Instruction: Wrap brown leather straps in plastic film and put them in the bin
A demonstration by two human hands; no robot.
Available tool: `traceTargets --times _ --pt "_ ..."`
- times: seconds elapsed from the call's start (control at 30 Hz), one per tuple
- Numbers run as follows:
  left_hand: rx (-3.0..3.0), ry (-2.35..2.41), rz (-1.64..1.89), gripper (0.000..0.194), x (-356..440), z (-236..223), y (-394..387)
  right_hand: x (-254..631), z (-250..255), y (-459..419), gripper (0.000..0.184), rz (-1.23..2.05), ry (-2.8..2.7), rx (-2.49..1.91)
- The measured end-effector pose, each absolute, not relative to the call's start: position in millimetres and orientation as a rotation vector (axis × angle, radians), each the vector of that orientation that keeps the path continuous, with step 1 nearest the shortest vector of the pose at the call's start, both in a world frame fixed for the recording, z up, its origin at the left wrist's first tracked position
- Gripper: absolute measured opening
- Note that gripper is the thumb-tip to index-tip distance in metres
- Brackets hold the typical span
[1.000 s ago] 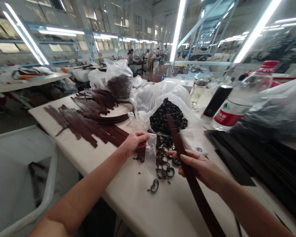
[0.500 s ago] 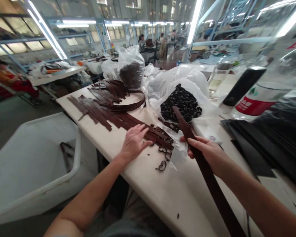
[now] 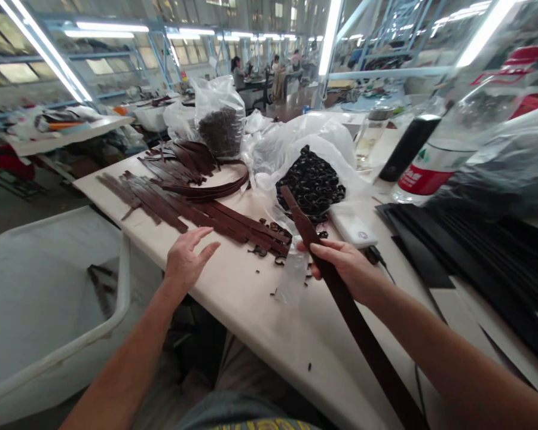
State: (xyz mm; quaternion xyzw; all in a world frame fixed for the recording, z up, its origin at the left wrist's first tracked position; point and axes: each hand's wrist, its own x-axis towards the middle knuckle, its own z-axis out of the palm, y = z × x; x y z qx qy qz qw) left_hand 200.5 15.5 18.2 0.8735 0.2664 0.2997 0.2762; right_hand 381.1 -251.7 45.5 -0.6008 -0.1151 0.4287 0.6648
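I note the right hand [image 3: 350, 267] pinching a dark brown strap [image 3: 359, 325], its end projecting beyond the grip; the left hand [image 3: 185, 261], spread wide, is near brown strips [image 3: 161, 204].

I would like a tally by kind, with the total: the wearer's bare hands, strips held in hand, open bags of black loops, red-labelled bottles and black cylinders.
Bare hands: 2 (left hand, right hand)
Held dark brown strip: 1
Open bag of black loops: 1
Red-labelled bottle: 1
Black cylinder: 1
Total: 6
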Motion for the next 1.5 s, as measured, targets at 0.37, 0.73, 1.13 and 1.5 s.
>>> traceTargets --times 0.37,0.73,1.13,1.5 --pt "1.611 0.181 -0.191 0.023 261 37 -84 378 53 -255 0.036 0.893 -0.323 -1.337" --pt "0.988 0.420 0.178 0.022 274 25 -65 378 64 -258 0.043 0.748 -0.530 -1.583" --pt "0.586 0.551 0.408 0.004 289 49 -46 343 63 -255 0.030 0.529 -1.310 -2.143" --pt "0.461 0.563 0.546 0.018 293 55 -45 341 58 -255 0.032 0.456 -1.333 -2.221"
